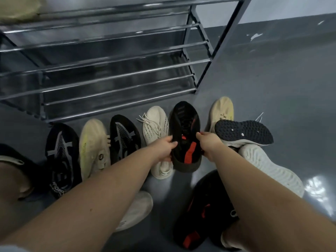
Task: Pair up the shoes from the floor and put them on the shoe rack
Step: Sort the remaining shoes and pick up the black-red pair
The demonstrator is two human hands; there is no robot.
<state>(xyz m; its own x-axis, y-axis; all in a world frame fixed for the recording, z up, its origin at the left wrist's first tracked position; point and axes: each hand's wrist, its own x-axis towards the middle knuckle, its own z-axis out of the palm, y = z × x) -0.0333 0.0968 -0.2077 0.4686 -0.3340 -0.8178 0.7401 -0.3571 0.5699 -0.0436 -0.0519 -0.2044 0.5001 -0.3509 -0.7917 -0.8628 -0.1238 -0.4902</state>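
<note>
Both hands are gripping a black sneaker with a red stripe (185, 140), the left hand (166, 147) pinching its left edge and the right hand (209, 144) clasping its right edge. It is hanging, seemingly just above the grey floor (272, 84), between a cream laced sneaker (156, 128) and a beige shoe (222, 110), before the metal shoe rack (109, 70).

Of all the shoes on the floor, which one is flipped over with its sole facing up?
The dark-soled shoe at the right end of the row, just right of the right hand. Its studded navy sole faces up; the others show their uppers.
</note>
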